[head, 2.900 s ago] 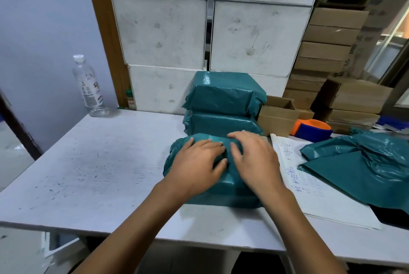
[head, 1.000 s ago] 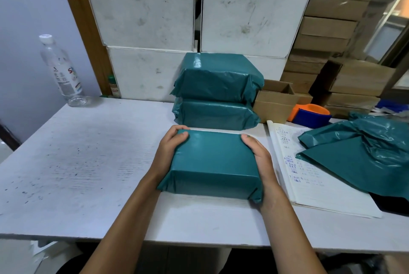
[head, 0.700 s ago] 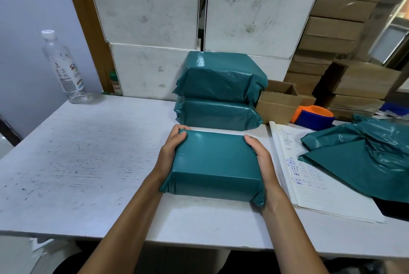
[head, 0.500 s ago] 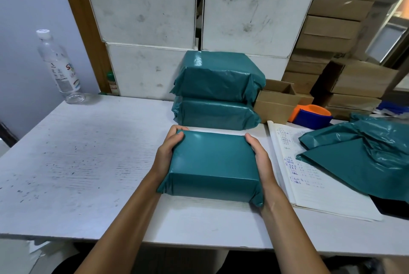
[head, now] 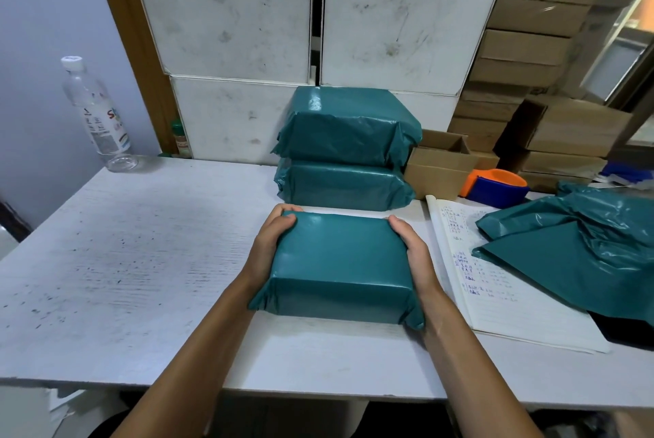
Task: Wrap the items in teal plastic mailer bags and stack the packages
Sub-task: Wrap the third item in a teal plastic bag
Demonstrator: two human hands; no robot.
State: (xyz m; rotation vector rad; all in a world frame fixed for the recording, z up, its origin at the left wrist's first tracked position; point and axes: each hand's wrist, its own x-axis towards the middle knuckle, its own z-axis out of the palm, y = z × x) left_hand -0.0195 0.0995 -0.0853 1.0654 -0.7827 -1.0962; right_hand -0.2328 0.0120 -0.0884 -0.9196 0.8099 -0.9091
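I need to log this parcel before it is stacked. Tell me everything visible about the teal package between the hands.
The teal package is a flat, box-shaped bundle wrapped tightly in smooth, slightly glossy teal plastic, with loose film bunched at its two near corners. It lies level near the front of the white table, just before the stack of two wrapped packages. The left hand and right hand clasp its short sides.

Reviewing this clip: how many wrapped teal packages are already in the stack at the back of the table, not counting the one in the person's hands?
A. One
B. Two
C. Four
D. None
B: two wrapped teal packages, the upper package resting on the lower package, sit against the white boxes, while the left hand and right hand grip a third package.
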